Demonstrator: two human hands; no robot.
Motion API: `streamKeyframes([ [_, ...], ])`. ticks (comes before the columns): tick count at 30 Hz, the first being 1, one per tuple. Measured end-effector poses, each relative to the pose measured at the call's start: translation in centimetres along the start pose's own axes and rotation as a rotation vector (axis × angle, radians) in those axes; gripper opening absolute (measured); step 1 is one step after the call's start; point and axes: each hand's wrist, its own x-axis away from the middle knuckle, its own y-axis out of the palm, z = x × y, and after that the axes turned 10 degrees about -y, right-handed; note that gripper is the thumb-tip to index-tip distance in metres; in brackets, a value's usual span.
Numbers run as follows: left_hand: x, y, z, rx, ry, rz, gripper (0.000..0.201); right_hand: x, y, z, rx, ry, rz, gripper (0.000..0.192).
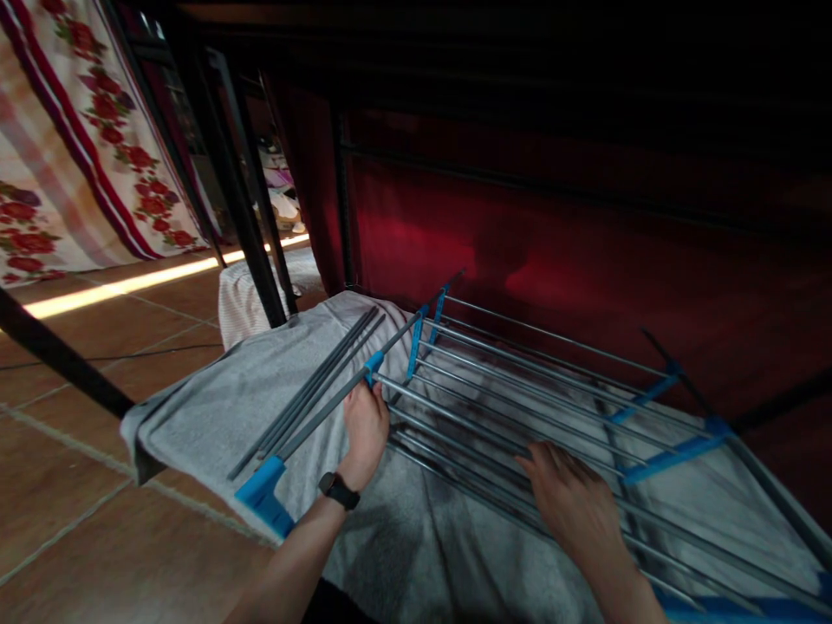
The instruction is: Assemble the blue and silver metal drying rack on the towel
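Observation:
A rack of metal rods (468,407) with blue plastic joints lies on a grey cloth, stretching from the middle to the right edge. My left hand (367,425), a dark watch on its wrist, is closed at the rack's left side, just below a blue joint (373,364) on the grey side pole (325,412). Across the rods nearer me, my right hand (572,494) has its fingers curled over a rod; its grip underneath is partly hidden. A blue end piece (263,494) caps the pole's near end. Several loose grey tubes (312,381) lie left of the pole.
The grey cloth (188,416) covers a low platform with dark metal posts (221,156) at its left. A dark frame hangs low overhead, and a red panel (416,217) closes the back. Tiled floor (65,485) and a flowered curtain (97,130) lie left.

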Motion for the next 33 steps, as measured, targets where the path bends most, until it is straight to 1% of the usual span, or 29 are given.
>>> streamKeyframes([
  [3,-0.1,0.0,-0.1,-0.002,-0.011,0.001,0.031,-0.1,0.0,-0.1,-0.021,0.015,-0.021,0.022],
  [6,-0.3,0.0,-0.1,0.003,-0.035,-0.008,0.036,-0.1,0.3,-0.3,-0.032,0.033,0.004,0.022],
  [10,-0.7,0.0,0.2,0.103,-0.095,-0.014,0.04,-0.5,0.4,-0.9,-0.046,0.077,0.088,0.02],
  [12,-0.9,0.0,0.3,0.187,-0.147,-0.005,0.04,-0.4,0.1,-1.0,-0.071,0.082,0.12,0.023],
  [14,-1.3,-0.1,0.4,0.25,-0.206,-0.009,0.038,0.4,-0.3,-1.0,-0.105,0.087,0.179,0.03],
  [16,-1.7,-0.3,0.7,0.289,-0.234,-0.016,0.035,2.1,-0.6,-1.0,-0.134,0.139,0.286,0.031],
  [18,-2.2,-0.6,1.2,0.305,-0.228,-0.014,0.032,4.8,-0.5,-1.1,-0.163,0.243,0.398,0.027],
  [19,-2.5,-0.7,1.5,0.31,-0.229,-0.007,0.031,6.4,-0.2,-1.3,-0.185,0.304,0.425,0.024],
  [20,-2.7,-0.7,1.9,0.317,-0.238,-0.001,0.031,8.1,0.1,-1.4,-0.212,0.357,0.427,0.022],
  [23,-3.3,-0.8,3.0,0.363,-0.28,0.018,0.033,13.2,1.4,-1.6,-0.285,0.549,0.376,0.018],
  [25,-3.7,-0.7,3.5,0.387,-0.295,0.034,0.033,16.2,2.3,-1.3,-0.346,0.744,0.357,0.025],
  [27,-4.1,-0.5,3.9,0.402,-0.315,0.043,0.032,18.7,2.9,-0.4,-0.407,0.979,0.368,0.035],
  [29,-4.3,-0.3,4.0,0.435,-0.371,0.035,0.034,20.4,3.2,0.9,-0.422,1.187,0.412,0.042],
  [30,-4.3,-0.2,4.0,0.448,-0.402,0.029,0.035,20.9,3.3,1.7,-0.412,1.259,0.438,0.044],
  [31,-4.4,-0.2,4.0,0.452,-0.423,0.027,0.035,21.2,3.3,2.3,-0.397,1.307,0.463,0.045],
  [33,-4.4,-0.1,3.9,0.439,-0.439,0.027,0.034,21.4,3.5,3.4,-0.39,1.353,0.492,0.042],
])
